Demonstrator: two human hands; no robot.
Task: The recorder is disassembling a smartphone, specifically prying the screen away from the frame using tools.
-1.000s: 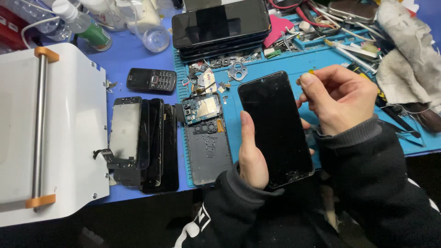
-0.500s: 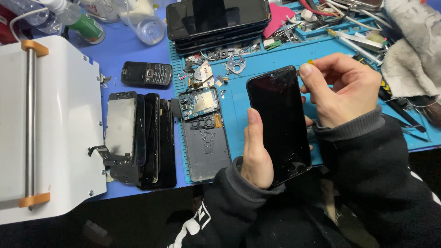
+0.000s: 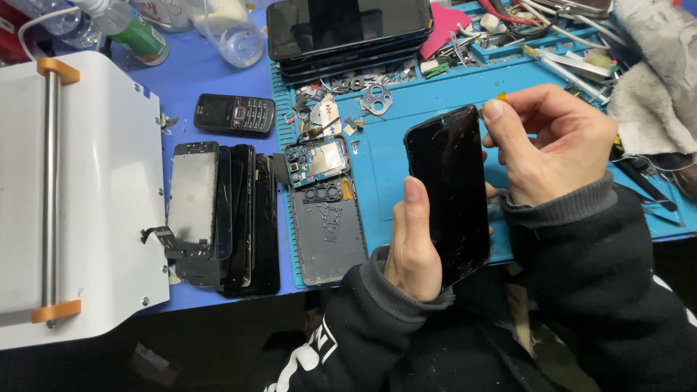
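Note:
My left hand [image 3: 414, 247] grips a black smartphone [image 3: 450, 189] by its lower left edge and holds it tilted above the blue work mat [image 3: 385, 152]. The screen glass looks cracked. My right hand [image 3: 548, 141] is at the phone's upper right corner, with thumb and forefinger pinched on a small yellow pick [image 3: 502, 96]. Left of my hands an opened phone back shell [image 3: 327, 218] lies on the mat with its circuit board [image 3: 314, 161] exposed.
A white machine [image 3: 72, 196] with orange-ended bar fills the left. Beside it lies a row of loose screens [image 3: 221, 214]. A small keypad phone [image 3: 234, 114], stacked phones [image 3: 348, 33], bottles [image 3: 138, 33], small parts [image 3: 363, 94], tools [image 3: 566, 65] and a grey cloth [image 3: 653, 80] crowd the back.
Both hands have lifted the smartphone a little and tilted its top more to the right. The right hand stays pinched at its upper corner.

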